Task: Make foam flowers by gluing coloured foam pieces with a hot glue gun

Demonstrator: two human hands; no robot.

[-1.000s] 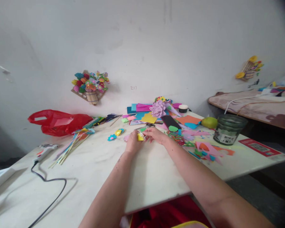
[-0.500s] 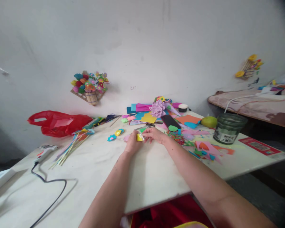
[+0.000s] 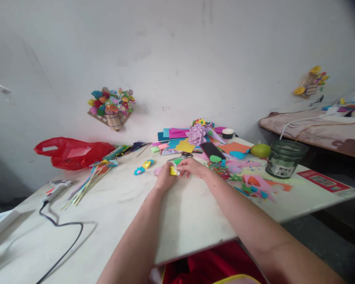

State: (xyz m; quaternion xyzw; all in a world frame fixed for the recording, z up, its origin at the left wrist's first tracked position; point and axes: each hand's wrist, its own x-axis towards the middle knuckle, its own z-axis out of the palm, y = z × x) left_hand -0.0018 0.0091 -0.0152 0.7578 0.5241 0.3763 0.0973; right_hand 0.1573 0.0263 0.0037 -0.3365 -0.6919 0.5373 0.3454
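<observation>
At the middle of the white table [image 3: 118,221] my two hands are close together over a small yellow packet [image 3: 173,170] with a clear, crinkled plastic end. My left hand [image 3: 164,177] is closed around it from the left. The fingertips of my right hand [image 3: 193,168] pinch the clear end on the right. What the packet contains is too small to make out. Just left of my left hand lie a blue paper flower [image 3: 139,170] and a yellow and blue one [image 3: 148,164]. Scissors [image 3: 187,156] lie just beyond my hands, partly hidden.
A glue gun [image 3: 57,190] with a black cord, thin sticks [image 3: 85,187] and a red plastic bag [image 3: 73,154] are on the left. Coloured sheets [image 3: 185,146], a phone [image 3: 212,152], paper scraps [image 3: 256,183], a green fruit [image 3: 260,151] and a dark glass jar [image 3: 286,159] lie behind and right.
Both hands stay in nearly the same place, still gripping the packet. The view has shifted very slightly; nothing else has visibly moved.
</observation>
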